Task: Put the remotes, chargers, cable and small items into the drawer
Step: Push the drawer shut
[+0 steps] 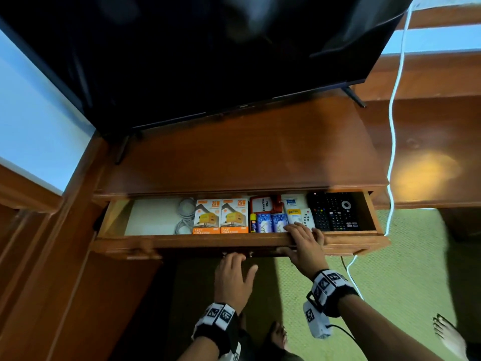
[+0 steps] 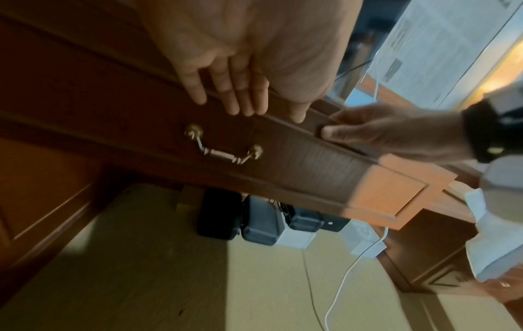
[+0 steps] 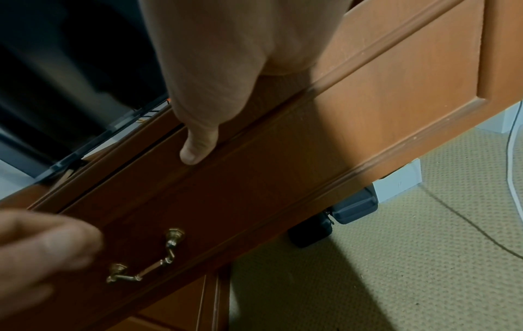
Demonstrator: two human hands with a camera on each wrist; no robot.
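Note:
The wooden drawer stands open under the cabinet top. Inside lie a coiled white cable, two orange charger boxes, a red tag holder, small blue packs, a small white remote and two black remotes. My right hand holds the drawer's front rim, fingers over the top and thumb on the face. My left hand touches the drawer front with straight fingers, just above the brass handle.
A large dark TV stands on the cabinet top above the drawer. A white cord hangs down at the right. Black cases sit on the green carpet under the cabinet. Bare feet are near the bottom edge.

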